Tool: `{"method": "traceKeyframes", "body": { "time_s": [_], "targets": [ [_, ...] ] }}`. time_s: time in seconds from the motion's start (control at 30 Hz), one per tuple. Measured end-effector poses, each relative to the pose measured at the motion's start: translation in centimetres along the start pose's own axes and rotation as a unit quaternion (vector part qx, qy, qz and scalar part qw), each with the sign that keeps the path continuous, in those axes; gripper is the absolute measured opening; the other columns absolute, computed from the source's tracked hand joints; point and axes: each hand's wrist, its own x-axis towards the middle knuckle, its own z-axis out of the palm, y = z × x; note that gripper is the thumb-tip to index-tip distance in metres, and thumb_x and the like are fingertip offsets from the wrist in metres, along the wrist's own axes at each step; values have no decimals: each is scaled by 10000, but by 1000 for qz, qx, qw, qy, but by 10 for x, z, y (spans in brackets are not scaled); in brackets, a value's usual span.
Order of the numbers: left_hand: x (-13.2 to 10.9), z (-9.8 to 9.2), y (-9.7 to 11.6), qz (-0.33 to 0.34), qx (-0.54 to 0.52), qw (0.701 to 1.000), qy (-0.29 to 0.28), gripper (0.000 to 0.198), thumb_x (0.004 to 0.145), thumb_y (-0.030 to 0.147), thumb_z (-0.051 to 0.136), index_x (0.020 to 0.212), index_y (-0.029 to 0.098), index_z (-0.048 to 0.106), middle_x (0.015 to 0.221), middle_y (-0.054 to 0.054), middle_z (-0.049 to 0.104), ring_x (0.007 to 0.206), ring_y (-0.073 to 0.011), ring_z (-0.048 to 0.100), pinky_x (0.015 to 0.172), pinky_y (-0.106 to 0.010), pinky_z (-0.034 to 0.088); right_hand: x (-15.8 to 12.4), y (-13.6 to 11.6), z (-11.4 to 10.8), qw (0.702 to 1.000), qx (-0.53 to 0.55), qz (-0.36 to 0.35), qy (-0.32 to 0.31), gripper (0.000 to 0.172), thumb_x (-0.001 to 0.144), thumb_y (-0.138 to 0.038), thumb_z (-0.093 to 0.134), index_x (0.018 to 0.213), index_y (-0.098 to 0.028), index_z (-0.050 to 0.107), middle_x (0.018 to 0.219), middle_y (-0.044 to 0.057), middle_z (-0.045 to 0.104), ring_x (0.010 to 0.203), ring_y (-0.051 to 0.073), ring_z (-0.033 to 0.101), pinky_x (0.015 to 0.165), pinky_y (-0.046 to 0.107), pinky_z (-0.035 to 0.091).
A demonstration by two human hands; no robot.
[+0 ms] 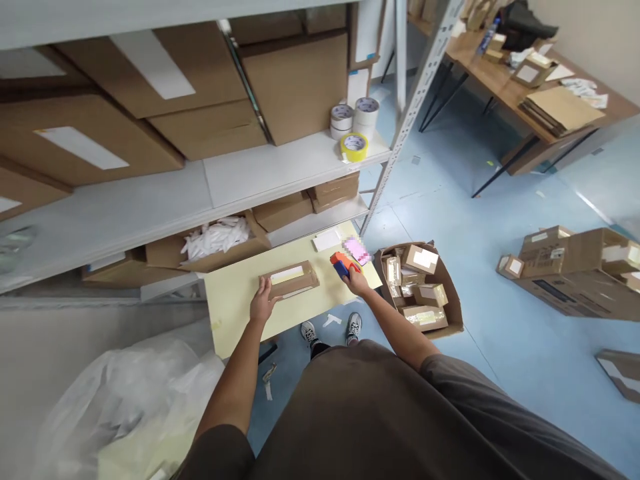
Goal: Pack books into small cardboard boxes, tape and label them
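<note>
A long, flat cardboard box [295,288] with a pale label lies on the pale yellow table [235,323]. My left hand [263,301] grips its left end, with the thumb along the near side. Closed around the handle of an orange and blue tape dispenser [341,265], my right hand [356,281] is over the table's right part, apart from the box. Behind the dispenser are a white card or stack of labels [327,240] and a pink item [357,250], blurred by pixels.
A carton [457,313] of small taped boxes stands right of the table. Shelving [280,163] behind holds large cartons, white tape rolls [367,115] and a yellow roll [354,148]. Clear plastic [135,393] is heaped at left. A wooden desk [500,80] stands far right.
</note>
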Motion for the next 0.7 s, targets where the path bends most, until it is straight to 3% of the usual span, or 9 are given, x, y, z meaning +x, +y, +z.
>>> {"method": "traceKeyframes", "body": {
  "time_s": [0.17, 0.3, 0.4, 0.57, 0.7],
  "targets": [
    [4, -6, -2, 23, -25, 999, -17, 880, 953, 396, 785, 1721, 249, 381, 1811, -129, 230, 1620, -300, 389, 1263, -359, 423, 7, -75, -27, 991, 92, -95, 33, 460, 1022, -599, 549, 1232, -201, 642, 1060, 114, 778, 905, 280, 709, 781, 335, 515],
    [8, -2, -5, 2, -50, 998, -33, 975, 911, 374, 840, 1742, 292, 335, 1812, -127, 226, 1609, -309, 411, 1255, -357, 439, 15, -143, -29, 970, 156, -182, -49, 539, 918, -723, 672, 1072, -210, 724, 880, 39, 761, 777, 220, 687, 695, 282, 489],
    [6, 4, -7, 5, -73, 997, -28, 990, 910, 349, 839, 1749, 294, 314, 1820, -132, 195, 1596, -323, 434, 1252, -376, 447, 24, -176, -19, 957, 148, -221, -115, 539, 847, -717, 743, 1031, -211, 759, 838, 12, 750, 776, 203, 679, 693, 267, 493],
    [-1, 6, -15, 35, -126, 991, -28, 933, 926, 239, 794, 1735, 336, 339, 1829, -82, 196, 1624, -280, 387, 1222, -370, 479, 39, -185, -6, 964, 91, -197, -151, 507, 764, -709, 786, 794, -209, 704, 713, 1, 681, 696, 189, 636, 657, 277, 490],
    [-5, 4, -18, 36, -148, 988, -38, 999, 886, 216, 802, 1746, 329, 307, 1841, -82, 121, 1631, -315, 369, 1245, -406, 455, 41, -178, -4, 966, 98, -192, -146, 516, 735, -717, 800, 784, -217, 685, 747, 14, 691, 716, 202, 649, 662, 293, 513]
  ]
}}
